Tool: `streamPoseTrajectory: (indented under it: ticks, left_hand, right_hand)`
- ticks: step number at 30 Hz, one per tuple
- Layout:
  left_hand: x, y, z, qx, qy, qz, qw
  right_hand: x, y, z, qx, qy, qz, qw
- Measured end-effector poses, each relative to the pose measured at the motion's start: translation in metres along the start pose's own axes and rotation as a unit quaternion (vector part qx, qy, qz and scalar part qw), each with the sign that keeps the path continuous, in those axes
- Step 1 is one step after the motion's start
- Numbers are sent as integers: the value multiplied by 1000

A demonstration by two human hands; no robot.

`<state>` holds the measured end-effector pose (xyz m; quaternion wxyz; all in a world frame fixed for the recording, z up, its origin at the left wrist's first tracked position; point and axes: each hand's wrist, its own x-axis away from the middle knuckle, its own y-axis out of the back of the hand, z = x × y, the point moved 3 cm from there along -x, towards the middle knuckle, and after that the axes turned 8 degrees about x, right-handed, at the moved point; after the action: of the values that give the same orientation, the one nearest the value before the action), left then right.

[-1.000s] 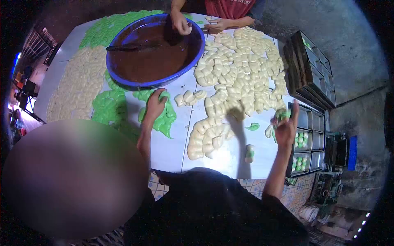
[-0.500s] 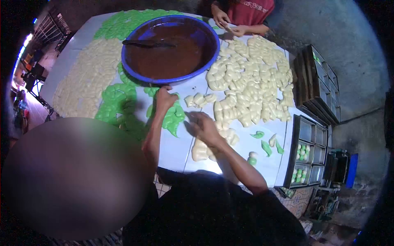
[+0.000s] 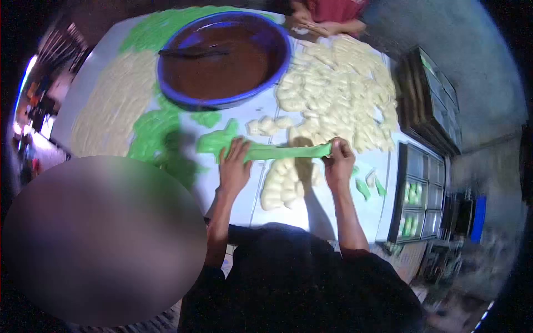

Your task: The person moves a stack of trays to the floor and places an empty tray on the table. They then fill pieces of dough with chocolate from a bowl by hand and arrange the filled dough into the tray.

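A long strip of green dough (image 3: pixel 288 152) stretches across the table between my hands. My right hand (image 3: pixel 340 158) pinches its right end, raised over the cream dough. My left hand (image 3: pixel 235 161) rests on the strip's left part, its fingers laid over the green dough, slightly apart. Just beyond my left hand the strip runs into a green dough piece (image 3: pixel 214 142) on the white table (image 3: pixel 236 213). Small cream lumps (image 3: pixel 269 126) lie beyond the strip, and a larger cream piece (image 3: pixel 277 188) lies on the near side of it.
A blue basin (image 3: pixel 222 102) of brown filling holds a dark utensil. Wide cream dough (image 3: pixel 344 94) spreads at right. Small green pieces (image 3: pixel 362 189) lie near a divided tray (image 3: pixel 401 191) with green-and-white balls. Another person's hands (image 3: pixel 316 26) work at the far edge.
The green dough has been drawn out into a long strip. My right hand has moved right and taken its end; my left hand has shifted right and nearer. The view has shifted slightly.
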<state>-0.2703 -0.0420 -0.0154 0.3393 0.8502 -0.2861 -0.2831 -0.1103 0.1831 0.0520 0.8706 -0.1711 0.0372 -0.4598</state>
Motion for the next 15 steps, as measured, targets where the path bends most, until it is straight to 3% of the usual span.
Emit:
streamPoseTrajectory:
  ticks: [3,5,6,7,8,9,10,11,13,14,15]
  left_hand:
    - [3,-20,0,-76,11,2,997]
    - [3,-22,0,-135,-16,1,991]
    - [3,-23,2,-82,-21,-14,996]
    - [3,-23,6,-32,-22,-30,999]
    - [5,-24,10,-48,-40,-41,997]
    - [8,-24,7,-51,-44,-40,997]
    - [12,-20,4,-69,-61,-57,994]
    - [16,-15,3,-89,-74,-77,990]
    - [20,-16,0,-102,-87,-126,983]
    - [24,-17,1,-94,-53,-128,986]
    - [28,-16,2,-85,-21,-126,988]
  right_hand:
    - [13,66,42,-63,62,-56,994]
    - [9,115,65,-231,96,26,968]
    - [11,138,80,-256,104,-15,961]
    - [9,159,87,-260,137,44,955]
    - [3,175,84,37,182,-28,982]
    - [-5,191,72,329,204,-93,917]
    - [-11,200,59,338,57,-70,937]
    - [-12,206,45,646,-69,-86,756]
    - [9,154,35,630,278,-137,712]
    - [18,112,31,521,132,-45,842]
    - [31,66,24,382,-28,48,922]
